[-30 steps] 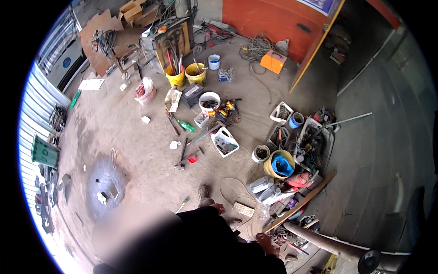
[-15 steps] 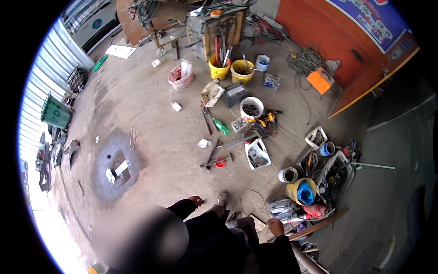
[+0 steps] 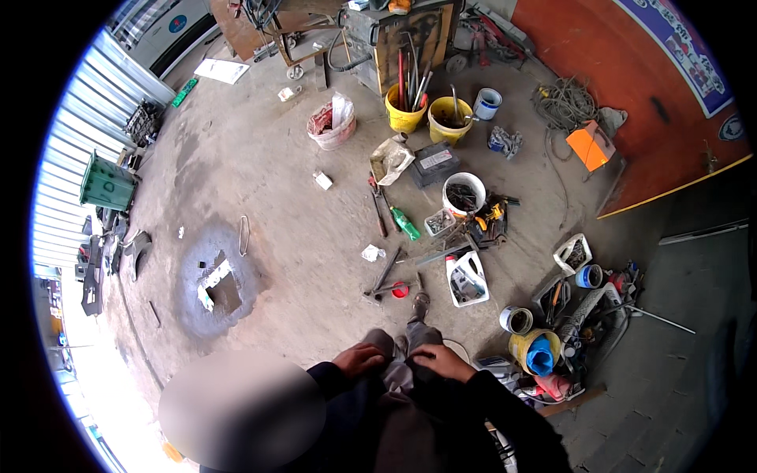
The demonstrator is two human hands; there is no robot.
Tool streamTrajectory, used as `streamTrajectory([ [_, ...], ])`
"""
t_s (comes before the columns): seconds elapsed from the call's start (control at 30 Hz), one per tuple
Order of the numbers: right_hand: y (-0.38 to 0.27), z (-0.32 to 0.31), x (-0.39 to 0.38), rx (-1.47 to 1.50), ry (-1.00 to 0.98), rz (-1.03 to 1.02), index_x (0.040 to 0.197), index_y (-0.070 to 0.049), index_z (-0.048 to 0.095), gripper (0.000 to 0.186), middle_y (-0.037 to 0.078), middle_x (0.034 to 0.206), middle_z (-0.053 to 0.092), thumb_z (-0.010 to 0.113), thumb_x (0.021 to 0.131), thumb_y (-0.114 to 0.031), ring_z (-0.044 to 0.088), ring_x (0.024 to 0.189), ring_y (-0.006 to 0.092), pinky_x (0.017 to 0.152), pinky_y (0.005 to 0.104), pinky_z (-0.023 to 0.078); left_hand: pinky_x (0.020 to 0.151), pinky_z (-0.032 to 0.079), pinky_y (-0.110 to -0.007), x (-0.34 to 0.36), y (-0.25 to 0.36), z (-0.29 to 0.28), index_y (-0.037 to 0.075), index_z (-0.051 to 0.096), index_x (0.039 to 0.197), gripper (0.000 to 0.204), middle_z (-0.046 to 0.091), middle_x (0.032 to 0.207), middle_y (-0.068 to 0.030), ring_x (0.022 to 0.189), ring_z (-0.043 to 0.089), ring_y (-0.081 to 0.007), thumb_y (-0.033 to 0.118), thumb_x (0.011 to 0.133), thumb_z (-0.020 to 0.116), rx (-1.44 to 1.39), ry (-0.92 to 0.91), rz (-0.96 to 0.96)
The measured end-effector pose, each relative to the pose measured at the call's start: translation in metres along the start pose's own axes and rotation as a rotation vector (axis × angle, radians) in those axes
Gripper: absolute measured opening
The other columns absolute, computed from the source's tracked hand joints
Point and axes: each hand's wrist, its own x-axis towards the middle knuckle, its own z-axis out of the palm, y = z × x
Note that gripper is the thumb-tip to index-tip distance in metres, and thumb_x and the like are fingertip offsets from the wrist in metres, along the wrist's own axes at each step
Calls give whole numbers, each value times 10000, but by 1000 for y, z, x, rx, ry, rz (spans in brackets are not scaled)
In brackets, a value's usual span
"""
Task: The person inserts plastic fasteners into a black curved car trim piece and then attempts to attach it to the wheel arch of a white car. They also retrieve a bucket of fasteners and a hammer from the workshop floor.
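Note:
My left hand [image 3: 359, 359] and my right hand [image 3: 441, 363] lie close together on my grey-trousered knees [image 3: 398, 370], holding nothing. Dark sleeves run back from both toward the lower edge. My shoe [image 3: 420, 303] points forward on the concrete floor. Just ahead of it lie some metal bars [image 3: 386, 272], a small red round cap [image 3: 400, 290] and a cut-open white jug [image 3: 467, 280]. A blurred round shape [image 3: 240, 410] fills the lower left.
Two yellow buckets [image 3: 404, 118] with tools, a white bucket [image 3: 464, 193], a green bottle [image 3: 406, 225] and a black box [image 3: 435, 162] stand farther ahead. Cans, hoses and a yellow tub [image 3: 536, 353] crowd the right. A dark floor patch [image 3: 217, 284] and green crate [image 3: 106, 183] are left.
The view has swung, so the tools and buckets now sit higher and more central. My hands have come in together onto my knees.

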Motion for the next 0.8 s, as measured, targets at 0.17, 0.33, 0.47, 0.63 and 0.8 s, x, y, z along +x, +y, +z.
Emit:
streamTrajectory([
  [0.17,-66,-32,45,44,-238,105,1199,-16,649,350,109,1055,710,631,973,-283,663,1020,211,914,324,488,747,526,-420,27,27,-57,44,728,1028,522,706,852,-186,837,699,-317,497,1022,470,-124,-85,-333],
  [0.33,-180,-39,139,-384,-129,422,1181,-121,669,329,199,999,697,522,1002,-355,680,998,315,839,369,519,735,524,-457,47,-14,-118,58,756,901,594,688,800,-236,779,678,-398,549,1008,439,-71,86,-408],
  [0.47,-171,-30,230,-530,-77,274,1085,-161,682,269,207,918,685,526,991,-359,673,904,383,743,447,533,748,505,-474,77,-72,-190,28,731,852,676,683,814,-241,819,661,-420,595,1004,395,-3,69,-405],
  [0.63,-159,0,373,-658,13,-51,972,-136,642,235,169,810,683,549,979,-352,662,720,412,610,531,507,761,526,-490,91,-154,-304,90,757,836,608,692,813,-222,814,670,-414,579,981,428,64,95,-413],
  [0.8,-195,39,508,-828,-200,-148,915,-95,625,303,213,739,665,519,987,-369,658,709,424,630,551,506,751,522,-496,98,-194,-414,49,727,796,593,687,802,-225,810,669,-416,552,962,460,120,120,-381],
])
